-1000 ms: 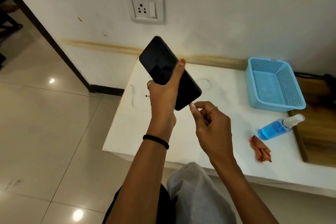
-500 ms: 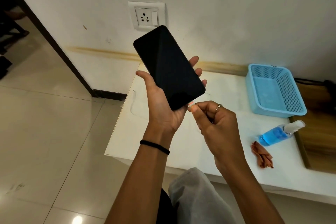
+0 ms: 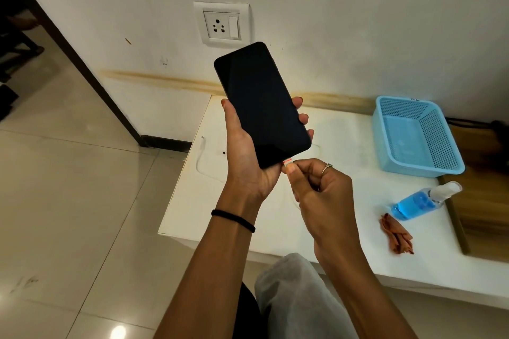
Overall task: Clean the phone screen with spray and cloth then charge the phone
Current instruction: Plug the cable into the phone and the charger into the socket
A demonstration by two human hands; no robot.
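Phone [image 3: 263,104] now screen-up in left grip [image 3: 242,151]; right grip [image 3: 316,187] pinching cable plug [image 3: 288,164] at its base.

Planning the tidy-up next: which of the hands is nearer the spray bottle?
Right. The right hand pinches the cable plug at the phone, just left of the spray bottle. The left hand grips the phone farther left.

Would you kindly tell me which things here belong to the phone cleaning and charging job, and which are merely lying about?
Belonging to the job:
phone, held in the left hand
charging plug, pinched by the right hand
white cable on the table
spray bottle
cloth
wall socket

Lying about:
blue basket
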